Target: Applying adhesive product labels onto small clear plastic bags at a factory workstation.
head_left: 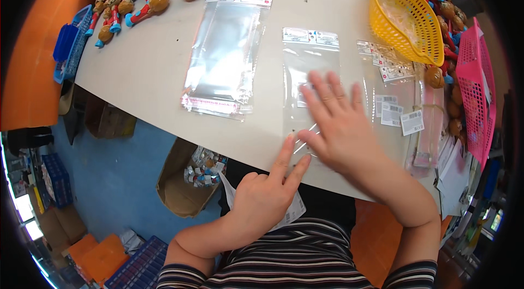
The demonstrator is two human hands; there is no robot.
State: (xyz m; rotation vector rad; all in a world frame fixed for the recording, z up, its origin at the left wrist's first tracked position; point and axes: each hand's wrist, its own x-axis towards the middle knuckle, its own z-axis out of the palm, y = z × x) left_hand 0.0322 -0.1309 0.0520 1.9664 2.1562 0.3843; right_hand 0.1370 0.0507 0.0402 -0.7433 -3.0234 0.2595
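Note:
A clear plastic bag [311, 62] with a printed header strip lies flat in front of me. My right hand [341, 125] rests over its middle, fingers spread, partly covering a small white label [301, 98] on the bag. My left hand [267, 193] is at the bag's lower end. Its index and middle fingers stretch onto the plastic while the other fingers curl in. A white label sheet [295, 211] pokes out on both sides beneath this hand, seemingly held by the curled fingers, whose grip is hidden. Left of the bag lies a stack of clear bags [224, 49].
Labelled bags [390, 100] overlap at the right, below a yellow basket [431, 32]. A pink basket [474, 87] stands at the right edge. Red-and-blue figures [158, 2] with brown heads pile up at the back. An open carton [174, 185] with small packets stands below the table edge.

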